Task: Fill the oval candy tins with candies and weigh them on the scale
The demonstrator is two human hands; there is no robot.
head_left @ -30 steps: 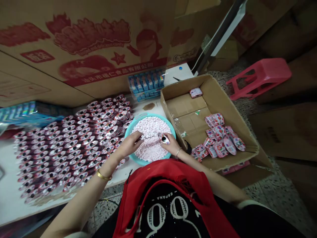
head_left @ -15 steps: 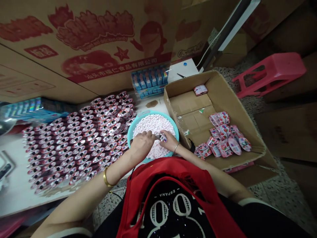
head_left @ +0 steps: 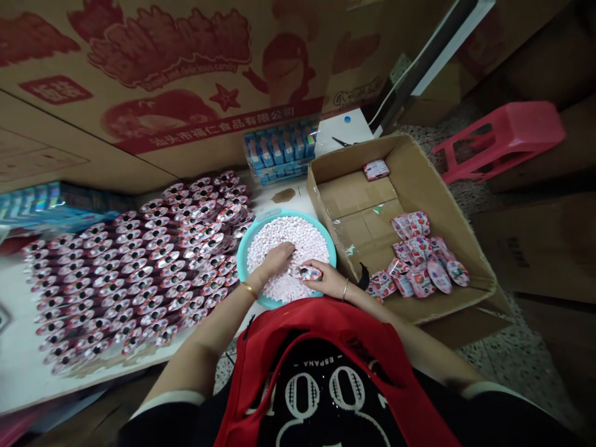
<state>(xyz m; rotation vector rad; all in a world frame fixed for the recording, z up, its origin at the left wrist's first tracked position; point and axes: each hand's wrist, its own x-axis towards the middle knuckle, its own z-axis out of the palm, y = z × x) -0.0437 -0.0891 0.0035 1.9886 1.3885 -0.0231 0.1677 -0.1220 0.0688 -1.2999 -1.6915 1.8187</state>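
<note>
In the head view, a turquoise basin point(head_left: 246, 233) holds a heap of small pale-pink candies point(head_left: 298, 233). My left hand point(head_left: 279, 257) is down among the candies, fingers curled and pointing into the heap. What it grips, if anything, is hidden. At the basin's near right side, my right hand point(head_left: 330, 280) pinches a small red-and-white printed pouch point(head_left: 310, 273) between thumb and fingers. The pouch is held just above the candies, its dark opening facing up. Left of the basin, many similar pouches point(head_left: 139, 267) stand in tight rows, openings upward.
An open cardboard box point(head_left: 447, 217) on the right contains several pink strawberry-printed packs point(head_left: 419, 248). Blue boxed goods point(head_left: 282, 152) stand behind the basin, and more blue packs point(head_left: 56, 205) lie far left. Large printed cartons point(head_left: 186, 118) wall off the back. A pink stool point(head_left: 531, 130) stands beyond the box.
My left hand has moved away from the pouch, back and slightly left into the candies. A dark metallic piece seen earlier between hand and pouch is out of sight. My right hand keeps the pouch.
</note>
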